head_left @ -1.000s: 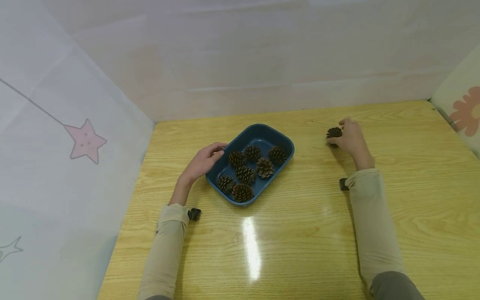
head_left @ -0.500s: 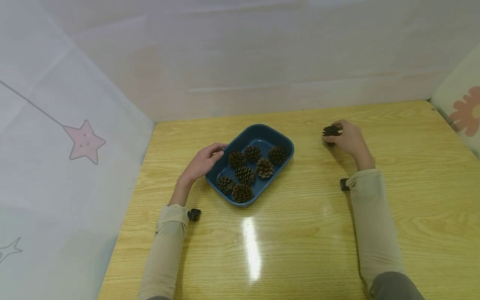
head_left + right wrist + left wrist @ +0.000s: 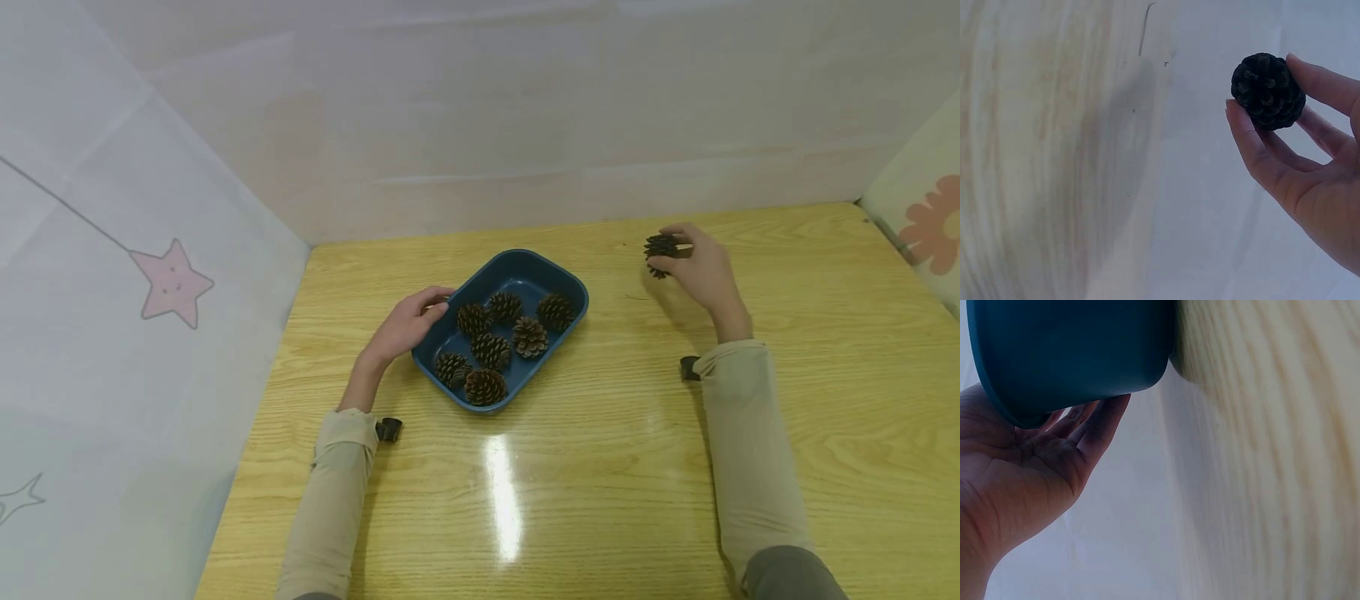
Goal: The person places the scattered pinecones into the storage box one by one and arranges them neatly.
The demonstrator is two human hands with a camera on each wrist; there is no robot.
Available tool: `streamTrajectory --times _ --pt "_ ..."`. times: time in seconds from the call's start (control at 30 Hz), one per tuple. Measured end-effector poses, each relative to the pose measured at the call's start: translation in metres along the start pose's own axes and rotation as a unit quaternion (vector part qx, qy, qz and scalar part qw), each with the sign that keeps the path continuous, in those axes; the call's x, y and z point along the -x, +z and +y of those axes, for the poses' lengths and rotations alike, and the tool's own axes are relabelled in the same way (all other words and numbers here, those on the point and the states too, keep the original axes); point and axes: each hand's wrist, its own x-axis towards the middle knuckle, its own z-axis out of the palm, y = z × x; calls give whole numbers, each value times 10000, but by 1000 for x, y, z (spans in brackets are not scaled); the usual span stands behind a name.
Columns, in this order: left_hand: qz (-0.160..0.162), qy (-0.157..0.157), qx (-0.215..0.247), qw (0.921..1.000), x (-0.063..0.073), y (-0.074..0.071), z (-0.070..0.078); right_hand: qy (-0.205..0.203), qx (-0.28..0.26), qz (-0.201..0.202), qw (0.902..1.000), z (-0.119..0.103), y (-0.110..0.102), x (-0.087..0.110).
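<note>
A dark brown pine cone point(image 3: 661, 255) is pinched between the thumb and fingers of my right hand point(image 3: 702, 265). In the right wrist view this pine cone point(image 3: 1268, 91) is held off the table, with a shadow below on the wood. My left hand point(image 3: 405, 323) rests against the left outer side of a blue rectangular tub point(image 3: 522, 255). From the left wrist view, the fingers point(image 3: 1105, 422) lie along the tub's outer wall, just under its rim; part of the hand is hidden behind the tub. Inside the tub lie several pine cones point(image 3: 491, 351).
The tub stands at an angle on a yellow wood-grain table point(image 3: 600, 467). A pale sheet wall point(image 3: 480, 125) rises at the back, with more sheeting at left and right. Black wrist devices point(image 3: 388, 429) sit at both cuffs.
My right hand has closed on the pine cone and raised it from the table, tilting it upright. The left hand and the tub have stayed put.
</note>
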Motion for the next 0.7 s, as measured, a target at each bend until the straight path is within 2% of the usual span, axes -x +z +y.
streamTrajectory --times 0.33,0.7 --pt "6 -53 -6 10000 1 0 1 -245 -123 362 9990 -16 -4 8" --pt "-2 -61 -15 10000 1 0 1 -384 -269 530 9975 -37 -5 19"
